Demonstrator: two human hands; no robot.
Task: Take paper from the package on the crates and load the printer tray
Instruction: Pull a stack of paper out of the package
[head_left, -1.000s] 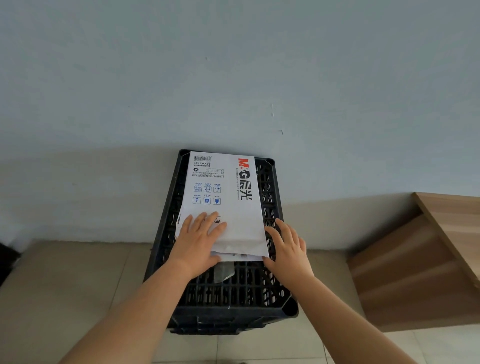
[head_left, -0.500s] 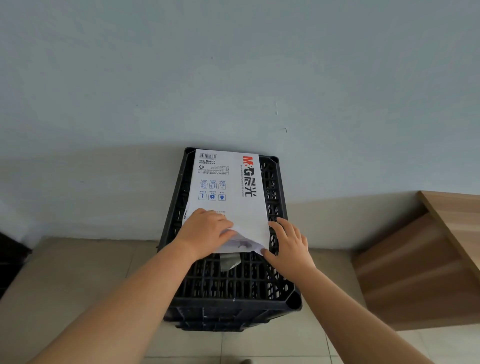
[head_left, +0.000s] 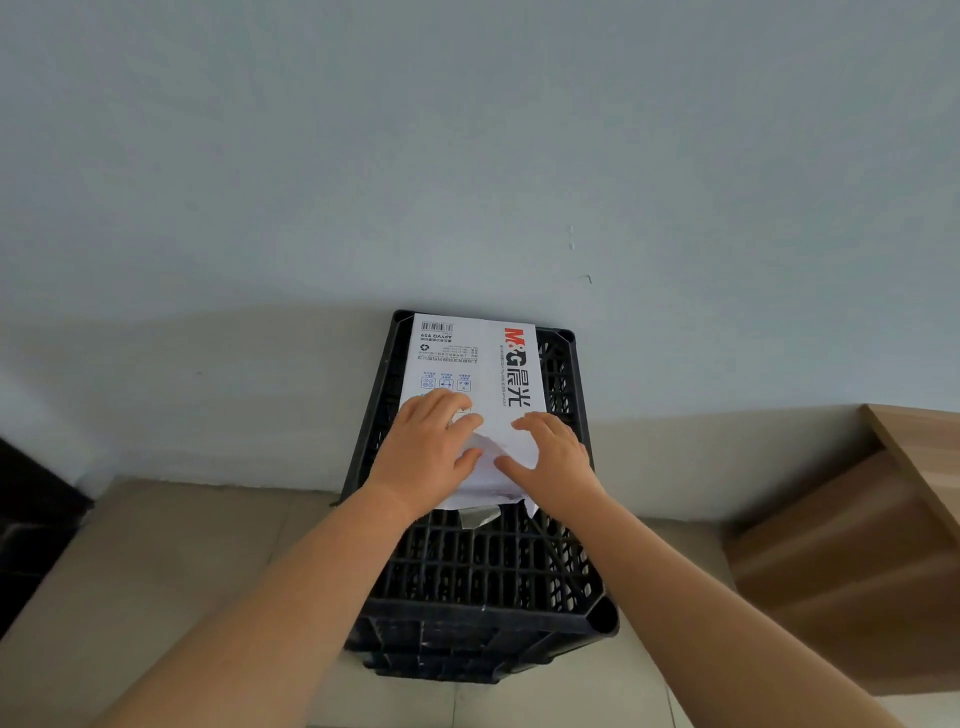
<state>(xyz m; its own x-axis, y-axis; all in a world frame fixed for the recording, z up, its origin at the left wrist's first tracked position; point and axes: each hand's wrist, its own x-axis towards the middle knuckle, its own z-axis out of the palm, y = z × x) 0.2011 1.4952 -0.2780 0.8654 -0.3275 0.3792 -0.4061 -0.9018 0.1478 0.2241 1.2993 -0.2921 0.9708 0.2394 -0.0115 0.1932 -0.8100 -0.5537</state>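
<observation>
A white paper package (head_left: 475, 395) with red and black lettering and a barcode lies flat on top of a stack of black plastic crates (head_left: 483, 577) that stands on the tiled floor (head_left: 171, 566) against a pale blue-grey wall (head_left: 467, 156). The package covers the far part of the top crate's lattice, its far end at the crate's rim by the wall, while the near part of the lattice is bare. Both hands are on the near end of the package, where the wrapper is crumpled and torn open, with a loose flap (head_left: 480, 517) hanging over the lattice. The left hand (head_left: 434, 452) rests on the left side of that end, fingers curled and bunched on the wrapper with the thumb pointing towards the middle; it seems to pinch the wrapper, though how firm the hold is cannot be told. The right hand (head_left: 553, 457) lies on the right side with its fingers spread and slightly bent, pressing down on the wrapper rather than closed around anything. The two hands are just beside each other, with a crumpled ridge of wrapper between them. Bare forearms reach in from the bottom of the view. To the right, a wooden piece of furniture (head_left: 852, 545) stands near the crates but apart from them, and a dark object (head_left: 31, 530) sits at the left edge.
</observation>
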